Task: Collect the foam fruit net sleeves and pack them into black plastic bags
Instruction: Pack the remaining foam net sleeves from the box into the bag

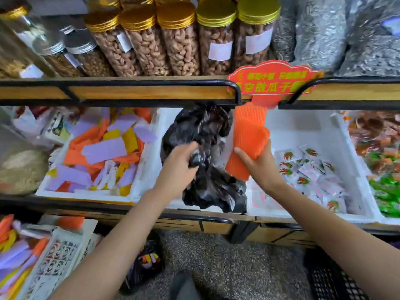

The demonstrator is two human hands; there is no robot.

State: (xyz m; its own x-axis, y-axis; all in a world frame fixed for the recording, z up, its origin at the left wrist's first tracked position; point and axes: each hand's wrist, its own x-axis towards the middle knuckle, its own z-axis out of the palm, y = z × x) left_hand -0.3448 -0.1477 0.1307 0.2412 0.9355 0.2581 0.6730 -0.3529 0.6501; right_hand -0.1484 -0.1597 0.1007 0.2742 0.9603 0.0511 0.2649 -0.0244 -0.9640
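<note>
Head view: my left hand (pixel 180 162) grips the black bag (pixel 213 187), fingers (pixel 191 147) half hidden in its folds. Right of the bag, my right hand (pixel 258 162) holds orange foam sleeves (pixel 249 133).

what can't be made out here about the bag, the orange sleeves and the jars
All in the head view:
- What is inside the black bag and where its mouth is: its own crumpled folds hide both.
- Fingertips of the left hand: buried in the bag's folds.
- How many orange sleeves the right hand holds: they are pressed flat together.
- Writing on the jar labels: too blurred to read.
</note>
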